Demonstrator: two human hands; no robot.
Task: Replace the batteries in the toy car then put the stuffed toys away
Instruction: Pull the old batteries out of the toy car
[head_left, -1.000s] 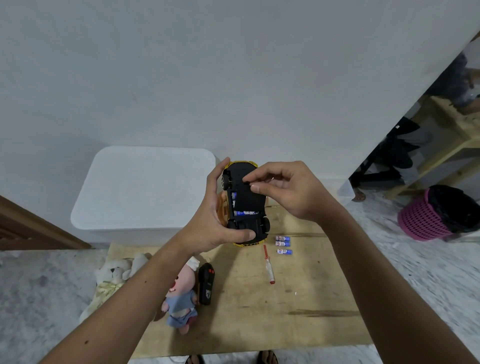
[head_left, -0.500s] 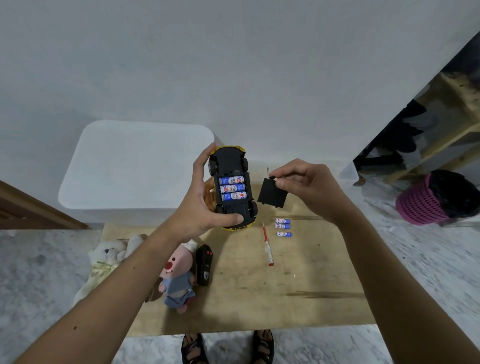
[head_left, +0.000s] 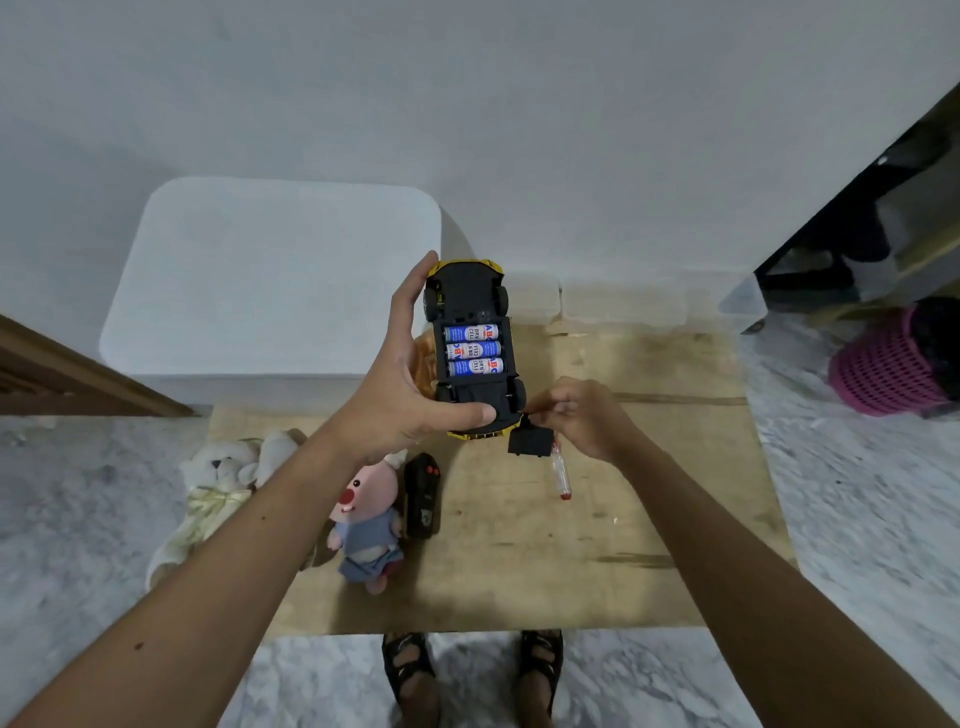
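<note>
**Fingers Part Cover From Car, Cells Laid Bare**

Fingers (head_left: 563, 410) of the right hand (head_left: 582, 418) pinch the small black plastic battery cover (head_left: 530, 441) by its top edge, holding it low over the pale plywood worktop (head_left: 623, 519), just above the clear-handled screwdriver with the red tip (head_left: 560, 473) that lies there. To my eye the cover is being carried down to be set aside, so that this hand is free for the cells.

The left hand (head_left: 405, 384) wraps the yellow-and-black toy car (head_left: 475, 353), thumb curled across its near end and fingers up along the far side. It is held belly-up and tilted toward the person's eyes, plainly so the open bay can be seen and reached. Three blue-and-white cylindrical batteries (head_left: 474, 349) sit side by side in that bay, not yet lifted out.

On the worktop's left edge lie the cream stuffed bear (head_left: 218, 478) and the pink stuffed doll in a blue dress (head_left: 363, 525), with a black remote controller (head_left: 422, 493) just beside the doll. Behind stands a closed white plastic bin (head_left: 270, 275), which I take to be where the stuffed toys belong.
</note>
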